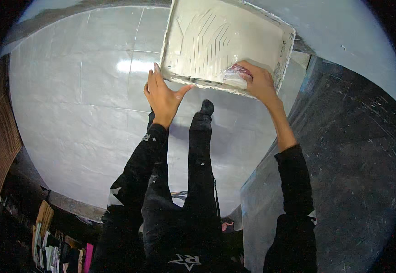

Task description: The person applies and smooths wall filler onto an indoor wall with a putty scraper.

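A shallow rectangular tray coated in cream, paint-like material, with thin grooved lines across it, lies at the top centre. My left hand touches its near-left corner, fingers stretched apart and thumb along the near rim. My right hand grips a red-and-white crumpled object, smeared with cream, inside the tray's near-right part; what this object is exactly, I cannot make out.
My dark-clad legs extend over the pale tiled floor below the tray. A dark scuffed surface runs along the right, a pale surface beyond it. Assorted items are piled at lower left.
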`<state>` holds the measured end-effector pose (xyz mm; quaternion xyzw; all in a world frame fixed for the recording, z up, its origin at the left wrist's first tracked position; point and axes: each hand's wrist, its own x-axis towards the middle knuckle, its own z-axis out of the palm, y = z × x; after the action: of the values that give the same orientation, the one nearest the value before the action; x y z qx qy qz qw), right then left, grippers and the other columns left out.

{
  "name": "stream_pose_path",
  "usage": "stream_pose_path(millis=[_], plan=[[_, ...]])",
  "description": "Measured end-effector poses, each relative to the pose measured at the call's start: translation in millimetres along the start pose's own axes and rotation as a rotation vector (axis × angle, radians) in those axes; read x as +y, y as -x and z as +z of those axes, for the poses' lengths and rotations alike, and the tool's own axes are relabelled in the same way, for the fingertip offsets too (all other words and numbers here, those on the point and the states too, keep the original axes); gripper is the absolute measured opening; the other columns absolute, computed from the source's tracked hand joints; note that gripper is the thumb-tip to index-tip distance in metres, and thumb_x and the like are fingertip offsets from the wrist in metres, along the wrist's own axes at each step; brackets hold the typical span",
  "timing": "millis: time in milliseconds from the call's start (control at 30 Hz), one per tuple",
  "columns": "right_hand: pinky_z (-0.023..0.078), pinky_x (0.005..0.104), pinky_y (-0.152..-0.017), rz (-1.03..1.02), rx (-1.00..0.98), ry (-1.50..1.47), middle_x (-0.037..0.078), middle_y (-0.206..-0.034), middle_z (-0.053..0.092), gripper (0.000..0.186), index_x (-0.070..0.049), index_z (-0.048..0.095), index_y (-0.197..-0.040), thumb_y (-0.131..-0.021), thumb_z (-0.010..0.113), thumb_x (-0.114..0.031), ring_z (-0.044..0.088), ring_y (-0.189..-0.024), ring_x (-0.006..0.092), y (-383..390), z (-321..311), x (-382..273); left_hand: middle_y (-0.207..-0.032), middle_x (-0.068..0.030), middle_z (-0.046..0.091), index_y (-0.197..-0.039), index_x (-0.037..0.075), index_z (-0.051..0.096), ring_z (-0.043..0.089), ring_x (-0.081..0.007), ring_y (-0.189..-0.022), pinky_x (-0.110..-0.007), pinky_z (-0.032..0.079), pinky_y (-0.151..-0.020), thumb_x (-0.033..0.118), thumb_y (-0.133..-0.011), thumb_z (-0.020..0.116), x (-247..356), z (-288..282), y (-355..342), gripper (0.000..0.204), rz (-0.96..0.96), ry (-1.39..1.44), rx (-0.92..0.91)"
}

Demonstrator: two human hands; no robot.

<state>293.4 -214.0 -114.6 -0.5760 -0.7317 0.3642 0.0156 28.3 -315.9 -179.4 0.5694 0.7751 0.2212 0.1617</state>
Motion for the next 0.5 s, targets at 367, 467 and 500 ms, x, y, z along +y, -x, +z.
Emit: stream_pose_path(millis=[367,467,500], plan=[[0.049,0.0375,-0.09,-0.014,-0.178,0.0,0.015,-0.11,0.07,0.04,-0.009,0.064,-0.123,-0.084,0.067,0.0,0.067,-0.099,0.0317,-15,-11,0,-0.14,-0.0233,0.051,-0.142,-0.004,0.042,0.039,-0.0375,-0.139,-0.068,0.027,-0.106,0.073,-0.06,0.078,10,-5,11,0.119,-0.098,-0.134,-0.037],[0.049,0.0359,-0.092,-0.061,-0.237,-0.024,0.015,-0.113,0.069,0.041,-0.006,0.063,-0.124,-0.084,0.066,0.001,0.067,-0.1,0.0307,-26,-17,3,-0.141,-0.0228,0.05,-0.143,-0.004,0.04,0.036,-0.0373,-0.141,-0.07,0.026,-0.105,0.073,-0.06,0.078,8,-3,12,0.12,-0.108,-0.124,-0.056],[0.049,0.0353,-0.093,-0.093,-0.263,-0.048,0.015,-0.115,0.069,0.041,-0.004,0.063,-0.124,-0.084,0.066,0.001,0.067,-0.101,0.0301,-29,-18,3,-0.142,-0.0227,0.049,-0.144,-0.004,0.038,0.034,-0.0372,-0.142,-0.071,0.025,-0.105,0.073,-0.06,0.078,6,-3,12,0.121,-0.108,-0.125,-0.066]])
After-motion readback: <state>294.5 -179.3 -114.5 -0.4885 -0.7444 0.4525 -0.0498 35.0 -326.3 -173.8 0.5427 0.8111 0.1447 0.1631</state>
